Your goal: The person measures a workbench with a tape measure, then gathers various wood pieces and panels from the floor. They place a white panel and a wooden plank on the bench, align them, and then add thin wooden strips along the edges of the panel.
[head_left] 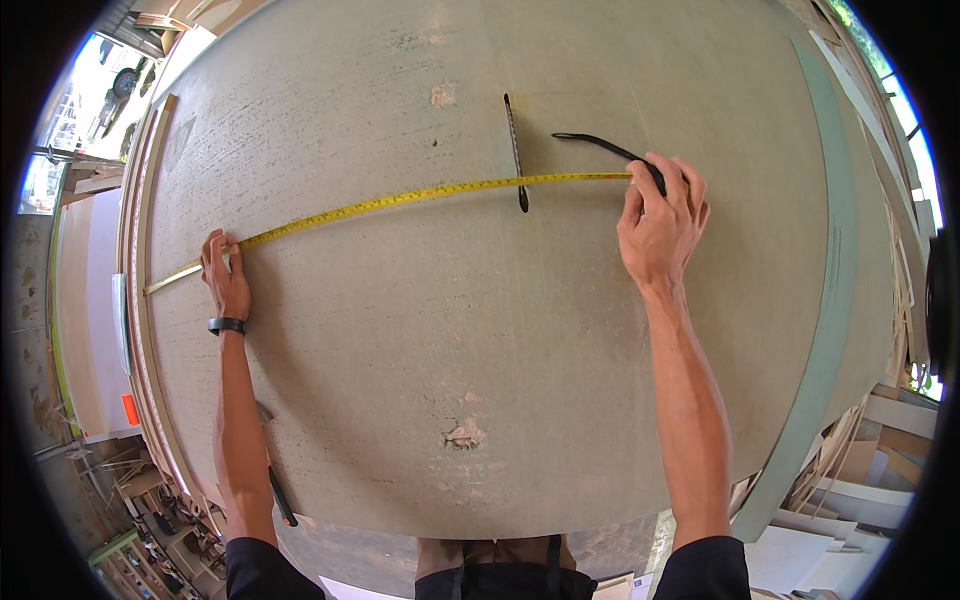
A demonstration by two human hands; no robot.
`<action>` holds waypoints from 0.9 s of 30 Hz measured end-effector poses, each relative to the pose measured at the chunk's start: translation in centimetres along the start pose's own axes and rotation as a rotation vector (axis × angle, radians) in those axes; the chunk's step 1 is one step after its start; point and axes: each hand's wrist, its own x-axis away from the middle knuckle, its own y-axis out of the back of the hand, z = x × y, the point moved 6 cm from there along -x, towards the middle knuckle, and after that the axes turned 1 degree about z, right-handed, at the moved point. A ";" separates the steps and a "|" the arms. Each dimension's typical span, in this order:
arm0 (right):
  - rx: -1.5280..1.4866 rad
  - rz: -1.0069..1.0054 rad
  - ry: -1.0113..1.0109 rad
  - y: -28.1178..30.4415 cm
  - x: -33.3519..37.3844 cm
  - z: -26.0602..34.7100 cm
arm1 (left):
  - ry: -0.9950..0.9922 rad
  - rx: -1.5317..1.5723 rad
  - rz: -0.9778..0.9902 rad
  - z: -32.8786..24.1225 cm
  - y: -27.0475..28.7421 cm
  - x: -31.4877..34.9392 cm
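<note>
We are stretching a yellow tape measure (pixel 400 200) across the grey board (pixel 560 380), from its left edge toward the right. The thin blade looks springy and light, best pinned flat. Our left hand (pixel 226 278) is pressing it down with closed fingers; our right hand (pixel 662 222) is gripping its case.

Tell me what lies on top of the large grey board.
A yellow tape measure stretches across the grey board, pinned by the left hand and the right hand. A narrow saw blade crosses it. The tape's case is hidden under the right hand.
</note>
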 end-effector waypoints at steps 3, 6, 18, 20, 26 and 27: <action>0.001 -0.004 0.010 -0.1 0.0 0.0 | 0.002 -0.002 0.009 -0.1 0.1 0.0; 0.006 -0.008 0.017 -0.1 0.0 0.0 | 0.005 0.002 0.010 -0.4 0.1 -0.1; -0.009 -0.016 0.002 0.5 -0.3 0.2 | 0.010 -0.022 0.002 0.1 0.1 0.0; -0.008 -0.011 -0.007 0.8 -0.2 0.1 | 0.013 -0.021 0.001 0.0 0.0 0.0; -0.024 0.017 -0.016 0.8 -0.1 0.3 | 0.040 -0.066 -0.027 1.1 -0.5 0.6; -0.031 0.031 -0.021 1.0 -0.3 0.8 | 0.032 -0.072 -0.065 2.0 -0.2 0.8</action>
